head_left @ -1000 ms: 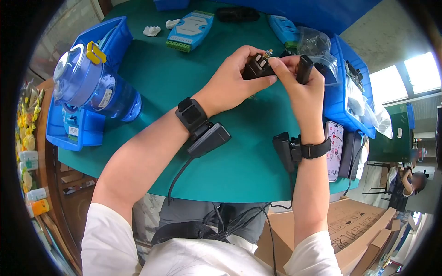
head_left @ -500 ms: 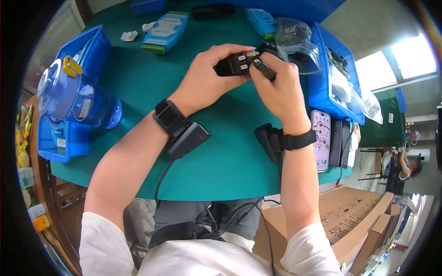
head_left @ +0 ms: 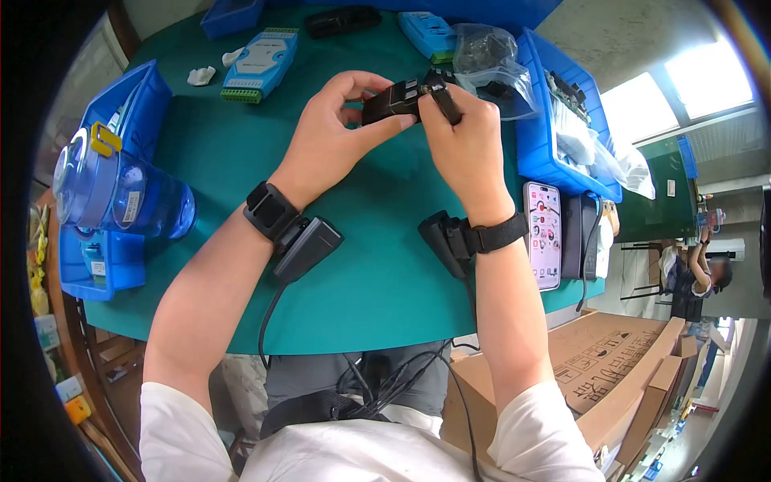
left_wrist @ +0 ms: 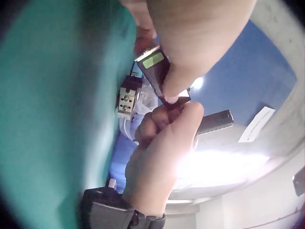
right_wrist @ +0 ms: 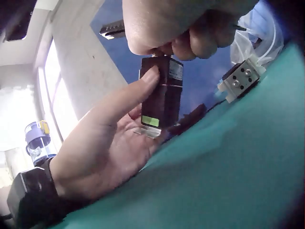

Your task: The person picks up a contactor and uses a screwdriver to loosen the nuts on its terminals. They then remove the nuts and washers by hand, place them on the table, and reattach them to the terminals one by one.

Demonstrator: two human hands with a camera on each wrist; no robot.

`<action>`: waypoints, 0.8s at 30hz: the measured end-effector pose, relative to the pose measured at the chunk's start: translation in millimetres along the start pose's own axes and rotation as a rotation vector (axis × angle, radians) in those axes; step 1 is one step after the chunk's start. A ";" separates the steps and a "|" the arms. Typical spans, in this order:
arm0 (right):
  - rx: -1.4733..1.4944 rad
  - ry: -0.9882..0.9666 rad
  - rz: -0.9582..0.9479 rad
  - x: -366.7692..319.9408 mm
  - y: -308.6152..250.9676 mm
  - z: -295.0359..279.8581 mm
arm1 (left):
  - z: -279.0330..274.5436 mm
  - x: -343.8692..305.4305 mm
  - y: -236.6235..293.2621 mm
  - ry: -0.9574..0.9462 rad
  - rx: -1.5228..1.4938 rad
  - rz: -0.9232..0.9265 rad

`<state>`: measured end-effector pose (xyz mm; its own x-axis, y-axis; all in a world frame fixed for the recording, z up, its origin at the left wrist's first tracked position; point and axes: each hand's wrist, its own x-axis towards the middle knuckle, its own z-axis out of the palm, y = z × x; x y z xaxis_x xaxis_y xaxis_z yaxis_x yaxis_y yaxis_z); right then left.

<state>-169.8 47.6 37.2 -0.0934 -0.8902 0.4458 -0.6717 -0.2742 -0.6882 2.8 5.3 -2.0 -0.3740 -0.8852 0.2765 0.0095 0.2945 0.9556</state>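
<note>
**Both hands on a black box above the teal surface**

The left hand (head_left: 333,132) grips a small black box (head_left: 389,102), with its fingers (right_wrist: 128,95) curled along one side and the thumb on the other. The box is held in the air over the far middle of the surface (head_left: 385,265), not touching it. The right wrist view shows it standing upright against the left palm, with a green label low on the face that is turned to the camera.

The right hand (head_left: 466,145) meets the box at its end. Its fingers (right_wrist: 205,40) are bent tight and pinch a slim black stick (head_left: 444,100), which lies slanted across the knuckles with its far tip at the box. Whether that tip goes into the box cannot be told, because the fingers cover the spot.

A small white block (right_wrist: 240,78) with screw heads lies on the surface just behind the hands. Past it is a clear bag (head_left: 486,60) holding dark parts. A blue bin (head_left: 538,136) stands to the right, and nearer the person a phone (head_left: 544,233) lies flat beside a black pack (head_left: 580,237).

A light blue module (head_left: 259,64) with a green terminal strip lies at the far left, with a white scrap (head_left: 201,75) near it. A clear blue jug (head_left: 112,189) with a yellow clip lies on its side in a second bin (head_left: 100,269) at the left edge. A cardboard box (head_left: 618,353) stands on the floor to the right.
</note>
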 end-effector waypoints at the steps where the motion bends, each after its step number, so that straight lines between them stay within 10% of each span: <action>1: 0.016 0.010 0.014 0.1 1.7 1.5 | 0.4 0.8 -2.4 -0.008 -0.009 -0.010; 24: 0.101 0.073 0.144 1.4 -7.2 0.1 | 1.3 -2.9 5.0 -0.017 0.109 0.039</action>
<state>-165.0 48.4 42.7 -0.2386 -0.8952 0.3763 -0.5708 -0.1842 -0.8001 2.7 9.8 1.8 -0.3912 -0.8664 0.3103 -0.0766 0.3666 0.9272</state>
